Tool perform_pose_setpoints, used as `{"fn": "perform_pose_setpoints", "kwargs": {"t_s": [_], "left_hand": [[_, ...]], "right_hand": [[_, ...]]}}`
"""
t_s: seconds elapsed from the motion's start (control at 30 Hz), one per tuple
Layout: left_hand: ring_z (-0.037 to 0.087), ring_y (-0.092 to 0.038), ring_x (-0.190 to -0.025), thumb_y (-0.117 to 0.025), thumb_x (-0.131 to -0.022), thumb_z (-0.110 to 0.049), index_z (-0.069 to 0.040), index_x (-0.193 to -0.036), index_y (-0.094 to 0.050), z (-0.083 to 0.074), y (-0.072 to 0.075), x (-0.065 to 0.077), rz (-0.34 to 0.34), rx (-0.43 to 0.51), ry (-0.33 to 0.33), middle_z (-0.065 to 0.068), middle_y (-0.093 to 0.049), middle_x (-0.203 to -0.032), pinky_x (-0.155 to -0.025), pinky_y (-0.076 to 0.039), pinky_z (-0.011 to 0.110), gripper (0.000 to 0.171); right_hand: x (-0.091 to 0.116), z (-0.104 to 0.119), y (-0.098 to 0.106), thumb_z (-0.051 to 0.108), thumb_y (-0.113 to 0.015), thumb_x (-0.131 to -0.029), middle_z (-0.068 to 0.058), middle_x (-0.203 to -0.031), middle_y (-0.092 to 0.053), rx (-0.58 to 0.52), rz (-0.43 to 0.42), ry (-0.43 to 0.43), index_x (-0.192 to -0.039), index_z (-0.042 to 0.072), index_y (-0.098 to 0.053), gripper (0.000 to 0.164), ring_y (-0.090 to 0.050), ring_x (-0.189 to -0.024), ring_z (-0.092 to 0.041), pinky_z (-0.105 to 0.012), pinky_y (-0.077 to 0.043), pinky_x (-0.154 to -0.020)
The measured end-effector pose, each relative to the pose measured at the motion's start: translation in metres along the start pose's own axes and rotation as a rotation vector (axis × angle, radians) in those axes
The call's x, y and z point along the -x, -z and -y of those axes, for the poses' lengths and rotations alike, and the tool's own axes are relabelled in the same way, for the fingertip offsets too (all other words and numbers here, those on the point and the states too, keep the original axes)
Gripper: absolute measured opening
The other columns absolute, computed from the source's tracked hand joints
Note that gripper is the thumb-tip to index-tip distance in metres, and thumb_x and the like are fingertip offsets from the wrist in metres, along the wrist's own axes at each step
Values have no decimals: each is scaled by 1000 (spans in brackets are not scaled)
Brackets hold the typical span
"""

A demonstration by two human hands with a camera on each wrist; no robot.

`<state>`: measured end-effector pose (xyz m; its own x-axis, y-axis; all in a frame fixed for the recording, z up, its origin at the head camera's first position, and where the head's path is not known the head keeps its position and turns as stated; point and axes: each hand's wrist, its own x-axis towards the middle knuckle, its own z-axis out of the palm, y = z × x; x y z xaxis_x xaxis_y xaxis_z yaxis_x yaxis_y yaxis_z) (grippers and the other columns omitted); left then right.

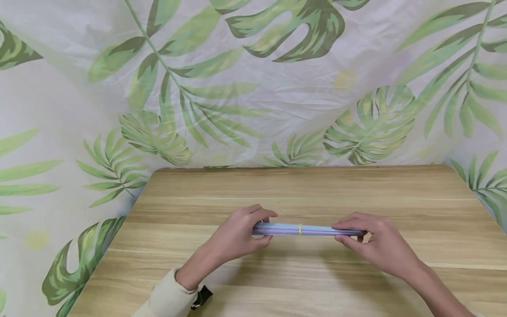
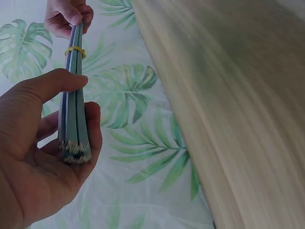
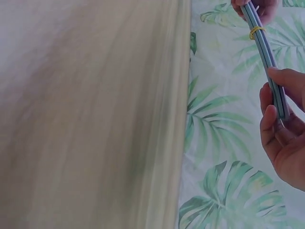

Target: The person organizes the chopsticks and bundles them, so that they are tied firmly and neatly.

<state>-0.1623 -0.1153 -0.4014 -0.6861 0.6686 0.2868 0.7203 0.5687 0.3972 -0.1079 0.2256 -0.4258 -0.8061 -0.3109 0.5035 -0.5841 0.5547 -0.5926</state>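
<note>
A bundle of slim blue and purple sticks (image 1: 285,229), tied near its middle with a yellow band (image 1: 300,229), is held level above the wooden table. My left hand (image 1: 237,231) grips its left end between thumb and fingers. At the right end my right hand (image 1: 370,235) pinches it, with the thumb on the near side. The left wrist view shows the grouped ends of the sticks (image 2: 75,152) resting in the left fingers. In the right wrist view the other end of the bundle (image 3: 281,109) lies between the right thumb and fingers.
The wooden table (image 1: 301,189) reaches back to a cloth (image 1: 289,114) with green leaf print, which hangs behind it and at both sides. By the left sleeve (image 1: 168,295), low in the head view, is a small black item (image 1: 203,296).
</note>
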Motion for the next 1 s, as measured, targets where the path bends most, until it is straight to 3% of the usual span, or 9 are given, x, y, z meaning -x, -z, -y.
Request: {"fn": "perform_pose_setpoints", "kwargs": {"t_s": [0.2,0.47,0.67,1.0], "left_hand": [[7,-68,-88,-89,-86,-13,-10,-123,-75,9,1,12,-28,61,27,2,-78,-110,-77,-58,22,39],[3,-67,-85,-90,-84,-8,-11,-108,-76,20,-4,21,-103,145,-70,-1,-78,-103,-73,-58,21,28],[4,-68,-87,-90,-85,-9,-12,-106,-78,25,-6,24,-132,144,-112,-2,-77,-104,-73,-57,18,25],[5,-69,-86,-91,-85,-9,-11,-106,-79,31,-9,25,-152,162,-104,-1,-78,-103,-70,-58,23,24]], "right_hand": [[4,-5,3,-1,-91,-80,8,-97,-80,-29,-2,0,-105,22,-84,35,-62,-69,3,-13,-49,-61],[9,-9,0,-1,-91,-81,8,-97,-80,-43,19,8,-105,23,-84,34,-64,-70,4,-14,-50,-61],[13,-11,-2,0,-91,-82,8,-96,-80,-52,32,-17,-106,22,-84,33,-64,-71,4,-16,-52,-61],[14,-19,-9,1,-90,-83,8,-97,-80,-85,28,-39,-105,23,-84,31,-66,-73,2,-17,-53,-63]]}}
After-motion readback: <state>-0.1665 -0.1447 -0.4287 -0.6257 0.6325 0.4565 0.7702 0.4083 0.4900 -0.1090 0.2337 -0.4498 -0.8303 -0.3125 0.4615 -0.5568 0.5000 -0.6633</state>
